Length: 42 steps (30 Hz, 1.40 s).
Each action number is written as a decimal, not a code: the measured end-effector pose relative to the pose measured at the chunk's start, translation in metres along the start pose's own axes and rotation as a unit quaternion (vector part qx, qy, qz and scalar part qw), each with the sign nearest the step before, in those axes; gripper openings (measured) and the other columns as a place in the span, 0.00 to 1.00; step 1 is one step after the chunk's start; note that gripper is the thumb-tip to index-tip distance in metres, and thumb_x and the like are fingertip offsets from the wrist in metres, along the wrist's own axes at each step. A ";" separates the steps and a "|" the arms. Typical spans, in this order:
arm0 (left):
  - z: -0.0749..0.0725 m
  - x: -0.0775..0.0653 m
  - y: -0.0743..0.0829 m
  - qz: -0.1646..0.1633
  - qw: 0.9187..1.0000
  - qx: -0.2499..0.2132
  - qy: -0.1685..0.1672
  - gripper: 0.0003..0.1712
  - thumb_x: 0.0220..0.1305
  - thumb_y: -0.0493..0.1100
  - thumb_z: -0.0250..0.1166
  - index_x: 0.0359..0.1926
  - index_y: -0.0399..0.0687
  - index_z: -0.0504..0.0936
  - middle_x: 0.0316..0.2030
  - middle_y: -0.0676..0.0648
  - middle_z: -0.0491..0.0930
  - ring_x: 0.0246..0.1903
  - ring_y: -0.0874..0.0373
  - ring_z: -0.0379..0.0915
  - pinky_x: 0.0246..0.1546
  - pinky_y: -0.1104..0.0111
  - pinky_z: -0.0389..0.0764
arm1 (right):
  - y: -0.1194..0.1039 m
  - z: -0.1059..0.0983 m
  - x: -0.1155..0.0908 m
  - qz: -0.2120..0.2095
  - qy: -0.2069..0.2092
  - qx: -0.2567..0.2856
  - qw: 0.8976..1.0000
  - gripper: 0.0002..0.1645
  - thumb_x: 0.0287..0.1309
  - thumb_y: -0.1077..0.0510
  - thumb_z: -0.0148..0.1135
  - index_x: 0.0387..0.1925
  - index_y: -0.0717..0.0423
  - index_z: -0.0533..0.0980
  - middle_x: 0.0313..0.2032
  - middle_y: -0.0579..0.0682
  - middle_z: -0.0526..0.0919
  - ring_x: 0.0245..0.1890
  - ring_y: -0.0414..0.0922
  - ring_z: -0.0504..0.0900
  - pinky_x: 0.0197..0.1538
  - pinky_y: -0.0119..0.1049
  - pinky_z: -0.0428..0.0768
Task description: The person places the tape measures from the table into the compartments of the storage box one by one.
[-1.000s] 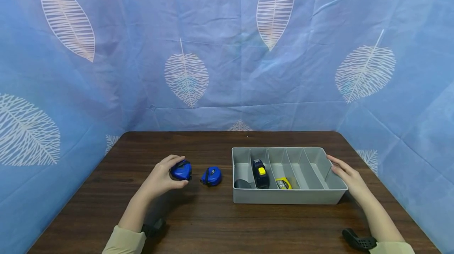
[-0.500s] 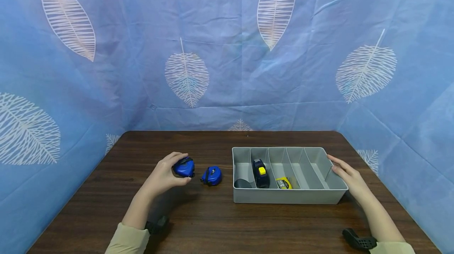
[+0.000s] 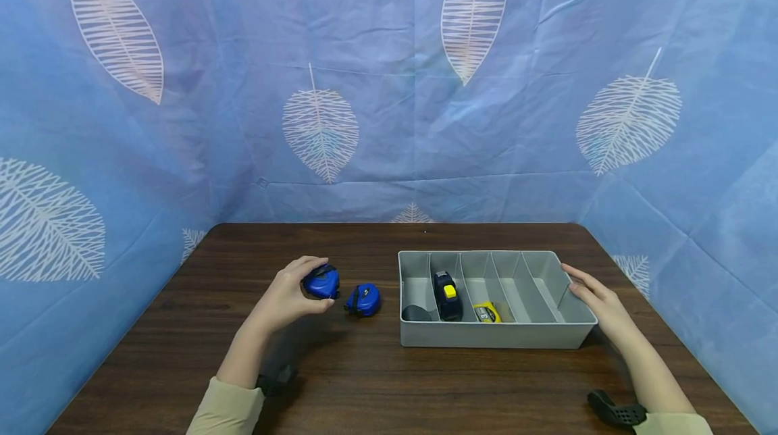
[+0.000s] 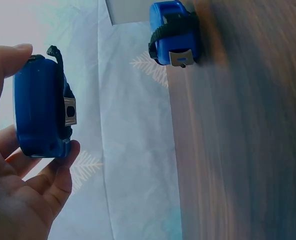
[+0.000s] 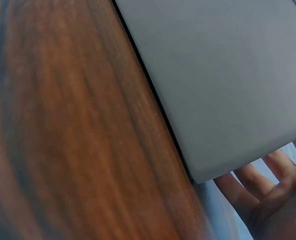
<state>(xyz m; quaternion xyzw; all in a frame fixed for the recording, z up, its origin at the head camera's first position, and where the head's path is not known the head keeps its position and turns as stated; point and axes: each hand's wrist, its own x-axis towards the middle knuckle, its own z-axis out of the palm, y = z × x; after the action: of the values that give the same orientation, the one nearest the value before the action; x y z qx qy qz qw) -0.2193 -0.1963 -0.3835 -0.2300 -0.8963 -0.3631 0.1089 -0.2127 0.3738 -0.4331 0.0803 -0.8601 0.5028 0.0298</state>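
My left hand (image 3: 286, 296) grips a blue tape measure (image 3: 322, 281) between thumb and fingers, raised off the table. In the left wrist view that tape measure (image 4: 38, 107) shows a black strap and a metal end hook. A second blue tape measure (image 3: 363, 300) lies on the table just to its right. My right hand (image 3: 602, 303) rests against the right end of a grey divided box (image 3: 492, 336), fingers (image 5: 253, 180) extended along its wall. Inside the box sit a dark tape measure with a yellow button (image 3: 448, 296), a yellow tape measure (image 3: 487, 313) and a dark grey rounded object (image 3: 416, 314).
The dark wooden table (image 3: 340, 381) carries everything. A blue cloth with white leaf prints (image 3: 377, 138) hangs behind it and on both sides. Black bands (image 3: 616, 411) sit on the wrists.
My left hand has moved slightly right and away from me, carrying the blue tape measure up with it. The right hand and the box have stayed put.
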 end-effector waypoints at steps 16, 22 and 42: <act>0.006 0.012 0.009 0.006 1.000 -0.014 0.002 0.42 0.46 0.46 0.77 0.63 0.45 0.73 0.55 0.47 0.73 0.53 0.47 0.71 0.48 0.52 0.76 | 0.003 -0.001 0.001 0.002 -0.001 0.002 1.000 0.32 0.74 0.49 0.42 0.75 0.47 0.51 0.71 0.66 0.46 0.65 0.71 0.48 0.53 0.74 0.53; 0.006 0.014 0.014 0.010 1.000 -0.022 0.004 0.42 0.46 0.47 0.77 0.63 0.44 0.73 0.55 0.45 0.73 0.53 0.46 0.72 0.48 0.51 0.76 | 0.002 -0.001 0.001 0.006 0.000 0.000 1.000 0.32 0.74 0.48 0.42 0.75 0.46 0.51 0.72 0.61 0.47 0.65 0.71 0.48 0.54 0.73 0.53; 0.015 0.026 0.030 0.027 0.999 -0.027 0.003 0.42 0.47 0.47 0.77 0.64 0.45 0.72 0.56 0.46 0.72 0.54 0.46 0.70 0.47 0.52 0.77 | 0.001 0.000 0.001 0.005 0.003 -0.003 1.000 0.32 0.74 0.48 0.42 0.75 0.47 0.51 0.72 0.64 0.48 0.67 0.62 0.51 0.54 0.73 0.53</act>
<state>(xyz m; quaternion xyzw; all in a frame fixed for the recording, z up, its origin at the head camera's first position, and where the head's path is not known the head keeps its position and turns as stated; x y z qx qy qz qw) -0.2274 -0.1580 -0.3666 -0.2559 -0.8793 -0.3850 0.1145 -0.2136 0.3739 -0.4337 0.0746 -0.8620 0.5004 0.0305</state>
